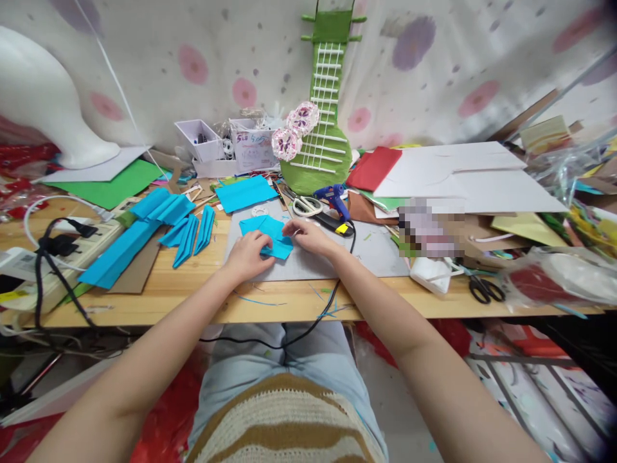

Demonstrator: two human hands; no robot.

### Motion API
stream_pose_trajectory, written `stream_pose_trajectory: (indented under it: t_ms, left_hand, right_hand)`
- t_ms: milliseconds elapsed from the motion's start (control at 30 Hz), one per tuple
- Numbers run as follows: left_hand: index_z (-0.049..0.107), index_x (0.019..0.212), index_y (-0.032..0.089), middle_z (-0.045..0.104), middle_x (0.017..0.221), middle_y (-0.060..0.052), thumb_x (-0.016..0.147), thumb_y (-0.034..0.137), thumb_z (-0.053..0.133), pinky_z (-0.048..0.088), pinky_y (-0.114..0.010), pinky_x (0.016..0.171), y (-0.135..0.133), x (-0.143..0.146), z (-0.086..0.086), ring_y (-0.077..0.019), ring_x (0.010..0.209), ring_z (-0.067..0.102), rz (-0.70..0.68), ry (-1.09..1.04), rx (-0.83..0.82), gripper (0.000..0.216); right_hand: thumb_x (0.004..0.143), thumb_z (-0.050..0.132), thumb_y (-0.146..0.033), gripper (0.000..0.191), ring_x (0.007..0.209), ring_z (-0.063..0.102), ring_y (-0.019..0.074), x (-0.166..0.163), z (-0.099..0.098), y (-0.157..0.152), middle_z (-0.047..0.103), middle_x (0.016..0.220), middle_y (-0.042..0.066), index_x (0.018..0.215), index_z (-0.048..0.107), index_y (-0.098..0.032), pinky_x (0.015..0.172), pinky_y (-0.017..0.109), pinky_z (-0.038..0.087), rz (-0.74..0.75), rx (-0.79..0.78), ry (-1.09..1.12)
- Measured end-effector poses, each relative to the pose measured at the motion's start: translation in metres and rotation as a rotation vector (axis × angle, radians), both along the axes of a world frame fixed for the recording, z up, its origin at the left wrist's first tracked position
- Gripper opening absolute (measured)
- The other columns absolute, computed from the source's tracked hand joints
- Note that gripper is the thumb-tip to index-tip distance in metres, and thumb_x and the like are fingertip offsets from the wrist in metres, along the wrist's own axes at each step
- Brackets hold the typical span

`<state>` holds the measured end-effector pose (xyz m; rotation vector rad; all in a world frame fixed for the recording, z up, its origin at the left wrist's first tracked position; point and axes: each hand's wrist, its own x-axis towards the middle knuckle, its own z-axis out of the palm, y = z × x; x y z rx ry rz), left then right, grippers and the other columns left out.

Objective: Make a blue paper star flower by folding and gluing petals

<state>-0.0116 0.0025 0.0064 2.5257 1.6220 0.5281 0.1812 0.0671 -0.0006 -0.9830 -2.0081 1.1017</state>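
A folded sheet of blue paper lies on the grey board in front of me, under both hands. My left hand rests on its left and lower part, fingers curled and closed on the paper. At the right edge of the same sheet, my right hand has its fingers bent together on the paper; its fingertips are partly hidden. Several narrow folded blue paper strips lie to the left, beside a longer pleated blue piece. Behind the hands is a flat blue sheet.
A blue glue gun and white-handled scissors lie behind my right hand; a black cable crosses the front edge. A green paper guitar stands at the back. A power strip sits left, black scissors right.
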Motion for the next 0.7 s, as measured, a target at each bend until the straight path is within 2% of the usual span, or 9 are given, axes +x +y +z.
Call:
stream_pose_trajectory:
  t_ms: [100, 200, 333, 433, 533, 700]
  left_hand:
    - [0.061, 0.082, 0.02, 0.06, 0.092, -0.005, 0.073, 0.044, 0.063, 0.037, -0.035, 0.079, -0.001, 0.005, -0.002, -0.0232, 0.092, 0.052, -0.043, -0.005, 0.031, 0.025]
    - [0.061, 0.077, 0.02, 0.062, 0.085, -0.003, 0.08, 0.041, 0.056, 0.036, -0.032, 0.077, 0.001, 0.007, -0.005, -0.0188, 0.084, 0.055, -0.087, -0.062, 0.008, 0.022]
    - [0.061, 0.077, 0.02, 0.064, 0.078, -0.001, 0.083, 0.04, 0.049, 0.037, -0.027, 0.063, 0.005, 0.006, -0.008, -0.0145, 0.07, 0.055, 0.089, -0.223, -0.108, 0.024]
    - [0.061, 0.077, 0.021, 0.065, 0.075, 0.0, 0.082, 0.041, 0.05, 0.036, -0.026, 0.059, 0.007, 0.009, -0.007, -0.0146, 0.068, 0.056, 0.203, -0.248, -0.163, 0.024]
    - [0.061, 0.076, 0.021, 0.066, 0.077, -0.001, 0.081, 0.04, 0.051, 0.035, -0.027, 0.057, 0.006, 0.014, -0.004, -0.0158, 0.068, 0.057, 0.249, -0.187, -0.152, 0.023]
    - [0.06, 0.075, 0.02, 0.067, 0.078, -0.002, 0.081, 0.037, 0.051, 0.035, -0.027, 0.057, 0.004, 0.019, -0.003, -0.0166, 0.071, 0.058, 0.27, -0.131, -0.141, 0.02]
  right_hand:
    - [0.054, 0.034, -0.001, 0.041, 0.08, 0.058, 0.011, 0.004, -0.008, -0.007, 0.065, 0.083, 0.001, 0.083, 0.058, -0.016, 0.079, 0.028, 0.047, -0.003, -0.064, 0.04]
    - [0.055, 0.033, 0.0, 0.042, 0.081, 0.059, 0.0108, 0.004, -0.015, -0.007, 0.065, 0.085, 0.002, 0.084, 0.058, -0.016, 0.083, 0.03, 0.047, -0.006, -0.07, 0.074]
    - [0.058, 0.035, 0.0, 0.04, 0.083, 0.059, 0.0113, 0.004, -0.017, -0.009, 0.065, 0.087, 0.002, 0.086, 0.059, -0.016, 0.084, 0.03, 0.045, -0.005, 0.017, 0.02]
    - [0.061, 0.038, 0.0, 0.04, 0.084, 0.058, 0.012, 0.006, -0.014, -0.013, 0.065, 0.09, 0.003, 0.091, 0.058, -0.015, 0.083, 0.03, 0.045, -0.007, 0.065, -0.037]
    - [0.063, 0.042, -0.001, 0.039, 0.087, 0.058, 0.0121, 0.007, -0.011, -0.016, 0.064, 0.094, 0.003, 0.096, 0.057, -0.015, 0.083, 0.029, 0.045, 0.014, 0.083, -0.069]
    - [0.073, 0.057, -0.02, 0.015, 0.085, 0.056, 0.0143, 0.007, -0.01, -0.017, 0.063, 0.09, 0.004, 0.088, 0.06, -0.016, 0.08, 0.029, 0.043, 0.013, 0.173, -0.16]
